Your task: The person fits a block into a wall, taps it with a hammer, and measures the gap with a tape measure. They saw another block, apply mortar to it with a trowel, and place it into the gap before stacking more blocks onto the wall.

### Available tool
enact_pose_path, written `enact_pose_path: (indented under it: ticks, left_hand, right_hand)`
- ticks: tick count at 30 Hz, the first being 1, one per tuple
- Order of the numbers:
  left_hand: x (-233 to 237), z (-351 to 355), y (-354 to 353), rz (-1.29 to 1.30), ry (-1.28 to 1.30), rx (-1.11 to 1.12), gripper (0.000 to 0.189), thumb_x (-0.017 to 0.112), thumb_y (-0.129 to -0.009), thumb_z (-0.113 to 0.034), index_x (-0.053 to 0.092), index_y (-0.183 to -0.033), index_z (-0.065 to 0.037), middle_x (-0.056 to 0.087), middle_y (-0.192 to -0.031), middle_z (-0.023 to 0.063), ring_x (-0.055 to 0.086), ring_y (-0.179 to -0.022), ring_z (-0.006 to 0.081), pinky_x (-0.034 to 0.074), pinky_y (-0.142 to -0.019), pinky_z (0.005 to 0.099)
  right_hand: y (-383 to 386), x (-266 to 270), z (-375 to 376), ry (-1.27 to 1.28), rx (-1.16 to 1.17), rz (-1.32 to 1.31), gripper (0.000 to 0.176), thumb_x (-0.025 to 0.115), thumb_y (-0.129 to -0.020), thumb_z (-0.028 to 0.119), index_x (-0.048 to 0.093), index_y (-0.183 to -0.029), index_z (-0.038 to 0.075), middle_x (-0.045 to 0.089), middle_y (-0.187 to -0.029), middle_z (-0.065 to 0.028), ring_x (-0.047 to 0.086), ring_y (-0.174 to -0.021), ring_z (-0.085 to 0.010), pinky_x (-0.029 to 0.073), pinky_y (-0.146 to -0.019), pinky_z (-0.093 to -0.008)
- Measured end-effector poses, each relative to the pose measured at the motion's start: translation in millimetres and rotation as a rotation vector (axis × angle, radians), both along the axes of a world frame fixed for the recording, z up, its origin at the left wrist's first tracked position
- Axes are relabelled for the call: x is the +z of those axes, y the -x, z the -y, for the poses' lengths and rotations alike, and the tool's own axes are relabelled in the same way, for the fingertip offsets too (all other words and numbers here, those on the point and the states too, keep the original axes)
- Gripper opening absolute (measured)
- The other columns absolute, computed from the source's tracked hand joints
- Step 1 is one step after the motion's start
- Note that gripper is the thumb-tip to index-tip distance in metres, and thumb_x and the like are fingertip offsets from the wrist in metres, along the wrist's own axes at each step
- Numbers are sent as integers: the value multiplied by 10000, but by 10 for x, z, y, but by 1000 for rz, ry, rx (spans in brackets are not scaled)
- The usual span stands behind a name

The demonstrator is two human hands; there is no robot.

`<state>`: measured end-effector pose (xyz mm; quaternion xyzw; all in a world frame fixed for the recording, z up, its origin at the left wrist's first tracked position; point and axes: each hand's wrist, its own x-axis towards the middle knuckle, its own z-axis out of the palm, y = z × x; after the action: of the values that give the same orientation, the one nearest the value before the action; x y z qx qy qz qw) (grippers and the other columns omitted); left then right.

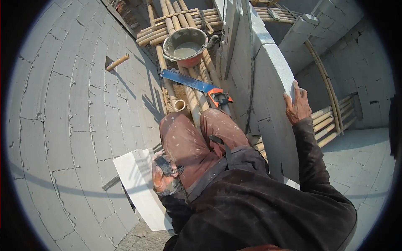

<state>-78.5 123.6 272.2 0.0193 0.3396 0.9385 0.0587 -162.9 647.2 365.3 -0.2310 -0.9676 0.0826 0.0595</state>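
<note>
My right hand (298, 104) grips the top edge of a pale concrete block (274, 69) in the wall on the right, thumb and fingers spread over the rim. Low beside my left thigh, my left hand (164, 180) is closed around a small dark grey object (164, 166) whose kind I cannot make out. A white block (136, 180) stands tilted right next to that hand. Ahead of my knees, a hand saw (188, 81) with a blue blade and an orange and black handle lies across bamboo poles.
A mortar-smeared bucket (185, 47) holding grey mix stands on the bamboo scaffold (197, 100). A bamboo stub (117, 62) juts from the left block wall (63, 125). More bamboo poles (328, 123) lie lower, beyond the right wall.
</note>
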Motion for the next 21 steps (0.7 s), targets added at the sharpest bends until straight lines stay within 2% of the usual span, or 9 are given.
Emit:
enact_pose_path:
  ticks: [5,8,9,10,11,13,15,19,21]
  left_hand:
    - [460,-398,283,96,108,-105,699,790,-901,-247,382,-1416,-7,594,-1112,173,694,-877,297,589,-617,376]
    - [775,-662,427,267,442,-166,562,841,-817,-109,481,-1241,-33,654,-952,139,697,-710,250,561,-523,302]
    - [871,-704,411,286,455,-184,562,841,-817,-109,481,-1241,-33,654,-952,139,697,-710,250,561,-523,302]
    - [955,-738,408,264,648,-237,545,835,-809,-93,489,-1227,-36,659,-967,133,687,-701,229,557,-530,291]
    - [1042,-782,421,231,839,-291,529,829,-802,-77,497,-1212,-39,664,-981,127,676,-693,207,553,-538,280]
    - [1130,-818,370,266,900,-288,496,835,-767,-64,527,-1154,-30,678,-987,116,651,-683,169,540,-559,260]
    - [1021,-761,293,91,1099,-218,484,840,-746,-39,532,-1118,-27,690,-973,116,662,-756,145,545,-538,243]
    - [1408,-880,240,367,1063,-144,469,833,-746,-84,541,-1104,-2,707,-962,122,664,-720,138,545,-558,250]
    - [1369,-821,231,254,1125,-213,473,831,-754,-119,539,-1106,2,717,-941,128,664,-692,139,537,-541,246]
  right_hand:
    - [-39,64,33,53,-23,1,689,564,-994,426,353,-1584,139,479,-1389,-265,609,-1210,-432,528,-988,-504]
    - [-55,23,-4,69,-8,-23,695,565,-997,448,345,-1589,158,474,-1397,-260,617,-1190,-435,530,-985,-503]
    - [-69,32,4,117,-23,-95,708,563,-1000,461,339,-1588,136,489,-1378,-262,618,-1181,-436,532,-975,-504]
    - [-68,39,-5,160,-38,-170,722,560,-1003,474,333,-1586,114,504,-1359,-263,618,-1172,-437,534,-965,-504]
    - [-61,0,-41,167,-55,-156,722,560,-1003,474,333,-1586,114,504,-1359,-263,618,-1172,-437,534,-965,-504]
    - [-64,-129,-133,121,-112,-170,741,546,-1014,487,326,-1576,59,557,-1287,-261,619,-1154,-432,533,-946,-494]
    - [-30,-103,-120,96,-127,-80,714,525,-1029,473,352,-1549,16,599,-1227,-252,619,-1140,-425,527,-929,-490]
    - [-25,-52,-86,107,-151,2,641,505,-1041,447,414,-1507,16,609,-1219,-234,625,-1104,-419,514,-932,-495]
    - [-10,-55,-83,94,-128,-50,628,511,-1036,438,429,-1495,16,610,-1211,-241,623,-1109,-415,513,-937,-491]
